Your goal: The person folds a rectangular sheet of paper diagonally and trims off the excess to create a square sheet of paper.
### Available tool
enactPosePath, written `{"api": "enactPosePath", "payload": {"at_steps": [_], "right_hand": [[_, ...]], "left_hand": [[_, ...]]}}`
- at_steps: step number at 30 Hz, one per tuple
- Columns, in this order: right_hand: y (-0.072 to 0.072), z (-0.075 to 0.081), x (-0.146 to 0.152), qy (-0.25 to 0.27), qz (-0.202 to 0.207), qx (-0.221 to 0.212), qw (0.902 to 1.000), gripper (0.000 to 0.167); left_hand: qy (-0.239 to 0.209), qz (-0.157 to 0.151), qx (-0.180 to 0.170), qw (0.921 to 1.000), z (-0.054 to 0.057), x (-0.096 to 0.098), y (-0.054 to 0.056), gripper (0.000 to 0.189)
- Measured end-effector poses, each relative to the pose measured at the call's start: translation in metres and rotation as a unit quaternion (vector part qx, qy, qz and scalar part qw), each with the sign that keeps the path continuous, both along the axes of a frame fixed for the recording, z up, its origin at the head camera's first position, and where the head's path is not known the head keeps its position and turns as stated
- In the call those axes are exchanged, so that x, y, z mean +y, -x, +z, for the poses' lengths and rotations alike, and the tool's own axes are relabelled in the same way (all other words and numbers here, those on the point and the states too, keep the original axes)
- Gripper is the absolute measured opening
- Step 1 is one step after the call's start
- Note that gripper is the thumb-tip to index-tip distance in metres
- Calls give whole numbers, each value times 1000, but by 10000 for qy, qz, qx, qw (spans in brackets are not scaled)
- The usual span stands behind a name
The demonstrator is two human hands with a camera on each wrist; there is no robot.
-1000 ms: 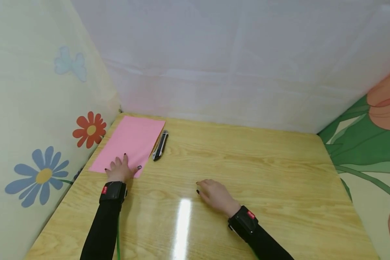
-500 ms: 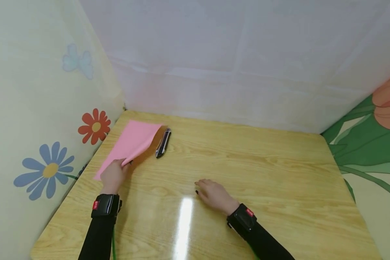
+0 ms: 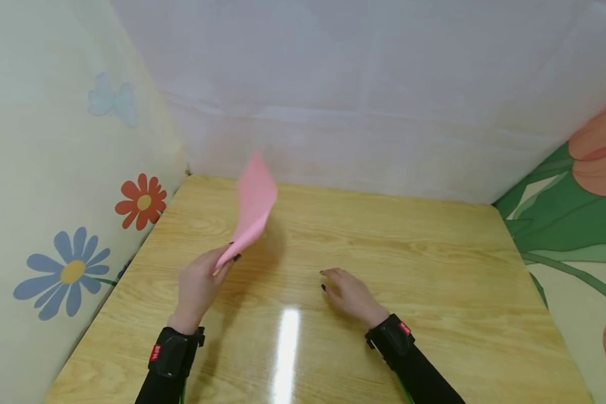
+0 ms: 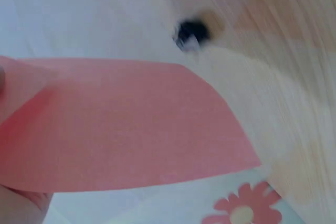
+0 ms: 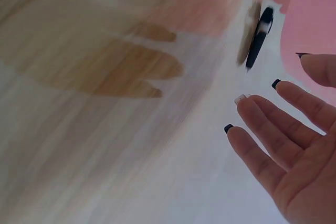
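In the head view my left hand (image 3: 201, 285) pinches the near edge of a sheet of pink paper (image 3: 256, 196). The sheet is lifted off the tabletop, curved along its length, its far corner pointing up toward the back wall. The left wrist view shows the paper (image 4: 131, 124) bowed outward from the fingers. My right hand (image 3: 350, 297) is low over the middle of the table, fingers extended and holding nothing. A slim dark utility knife (image 5: 260, 38) lies on the table in the right wrist view; from the head the raised paper hides it.
The wood-grain tabletop (image 3: 409, 252) meets a white sheet wall (image 3: 363, 112) at the back. Printed floral walls stand at both sides, with a red flower (image 3: 142, 202) near the table's left edge. A light reflection crosses the front middle.
My left hand, first spread flat on the paper, has gripped its near edge, lifted it and swung it to the right across the knife. My right hand has shifted slightly right.
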State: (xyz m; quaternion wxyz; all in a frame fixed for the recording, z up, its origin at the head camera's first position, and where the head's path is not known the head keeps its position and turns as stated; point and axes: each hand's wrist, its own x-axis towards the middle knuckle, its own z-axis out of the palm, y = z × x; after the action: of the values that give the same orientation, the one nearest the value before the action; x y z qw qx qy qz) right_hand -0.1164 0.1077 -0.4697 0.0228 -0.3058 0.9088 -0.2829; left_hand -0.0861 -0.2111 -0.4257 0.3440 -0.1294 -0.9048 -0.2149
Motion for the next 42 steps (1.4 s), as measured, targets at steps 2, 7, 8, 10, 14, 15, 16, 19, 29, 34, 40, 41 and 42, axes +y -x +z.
{"api": "enactPosePath", "payload": {"at_steps": [2, 7, 8, 10, 14, 15, 16, 19, 29, 34, 40, 41, 42], "right_hand": [[3, -1, 9, 54, -227, -14, 9997, 35], [9, -5, 33, 164, -746, 43, 9971, 39], [10, -6, 38, 193, -837, 99, 9963, 41], [11, -8, 46, 226, -1042, 167, 9942, 43], [12, -12, 64, 175, -1572, 159, 9873, 49], [12, -12, 69, 170, -1742, 95, 9845, 52], [11, -13, 73, 167, -1901, 27, 9816, 58], [10, -13, 87, 162, -2174, -129, 9759, 68], [-8, -16, 114, -536, -791, 758, 9925, 16], [-16, -18, 119, -459, -146, 969, 9941, 14], [-29, -17, 122, -568, 282, 533, 9966, 14], [-32, -17, 122, -558, 312, 409, 9971, 14], [-35, -17, 121, -542, 319, 283, 9976, 14]], "left_hand": [[88, -546, -98, 9984, -5, 15, -2, 41], [553, -1544, -747, 9836, -25, 48, -6, 42], [658, -1694, -887, 9793, -30, 53, -7, 41], [801, -1919, -1081, 9721, -39, 61, -8, 40], [1067, -2263, -1367, 9585, -53, 71, -11, 39], [1149, -2343, -1438, 9546, -55, 72, -12, 38], [1240, -2427, -1501, 9504, -57, 73, -13, 38], [1355, -2726, -1790, 9356, -60, 74, -14, 37], [1418, -2638, -2370, 9242, -57, 59, -10, 52], [1431, -2600, -2342, 9258, -54, 60, -9, 50], [1444, -2235, -2797, 9225, -51, 81, -2, 50], [1417, -2117, -2970, 9203, -52, 85, -1, 52], [1395, -1998, -3157, 9170, -53, 89, 0, 54]]}}
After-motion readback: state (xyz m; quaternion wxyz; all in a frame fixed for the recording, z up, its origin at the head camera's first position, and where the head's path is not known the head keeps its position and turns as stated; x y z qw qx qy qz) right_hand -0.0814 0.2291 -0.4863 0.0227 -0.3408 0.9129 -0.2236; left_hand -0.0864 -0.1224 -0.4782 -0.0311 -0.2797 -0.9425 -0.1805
